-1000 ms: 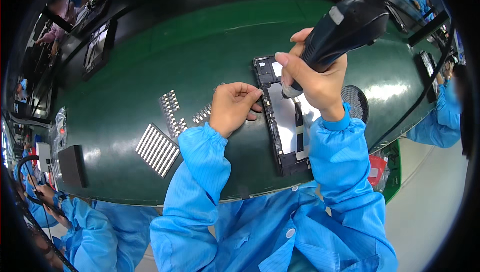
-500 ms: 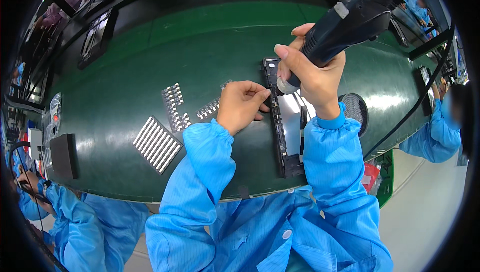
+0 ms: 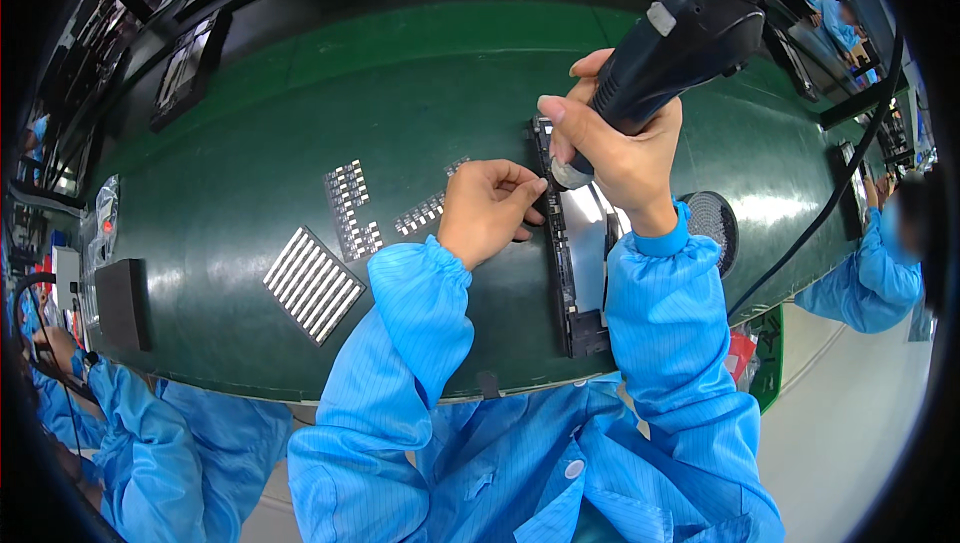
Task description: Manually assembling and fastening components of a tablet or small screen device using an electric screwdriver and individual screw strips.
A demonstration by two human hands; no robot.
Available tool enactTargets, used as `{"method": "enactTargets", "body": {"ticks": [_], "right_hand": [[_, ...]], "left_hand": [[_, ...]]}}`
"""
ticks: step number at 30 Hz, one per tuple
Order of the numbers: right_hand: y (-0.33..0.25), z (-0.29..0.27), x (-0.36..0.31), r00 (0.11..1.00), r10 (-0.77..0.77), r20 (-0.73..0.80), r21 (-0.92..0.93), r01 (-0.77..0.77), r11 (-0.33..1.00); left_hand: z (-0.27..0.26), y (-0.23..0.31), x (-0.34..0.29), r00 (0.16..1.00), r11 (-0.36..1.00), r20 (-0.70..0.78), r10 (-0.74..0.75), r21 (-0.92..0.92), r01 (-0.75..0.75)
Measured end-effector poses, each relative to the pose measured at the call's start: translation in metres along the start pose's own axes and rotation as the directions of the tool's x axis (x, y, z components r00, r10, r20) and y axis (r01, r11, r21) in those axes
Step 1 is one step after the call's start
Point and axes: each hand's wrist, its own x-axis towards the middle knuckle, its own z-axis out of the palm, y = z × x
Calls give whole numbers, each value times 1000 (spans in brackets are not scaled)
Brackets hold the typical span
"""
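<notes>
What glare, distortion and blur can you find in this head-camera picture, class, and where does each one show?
Head view: fisheye bends the green table edge into an arc, with a black rim at the corners; overhead light glares pale on the table near the round mesh disc; the right hand gripping the dark electric screwdriver looms large; the left hand looks sharp; a co-worker's face at far right is blurred.
</notes>
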Motion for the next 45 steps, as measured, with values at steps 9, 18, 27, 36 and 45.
{"method": "enactTargets", "body": {"ticks": [9, 18, 27, 36, 45], "right_hand": [[4, 1, -6, 995, -54, 88, -105, 63, 992], [-1, 1, -6, 1000, -20, 24, 0, 20, 1000], [-35, -55, -9, 947, -229, -226, -72, 218, 973], [-36, -114, -27, 898, -176, -404, -194, 104, 975], [-25, -95, -41, 945, 37, -326, 14, -35, 999]], "left_hand": [[2, 0, -2, 999, 1000, -38, 15, -14, -16], [3, 3, -3, 999, 1000, -34, 19, -4, -19], [13, -7, -16, 988, 996, -131, 85, 48, -79], [74, -37, -94, 483, 0, 520, 705, 681, -732], [8, 18, 64, 635, 12, 308, 708, 895, -447]]}}
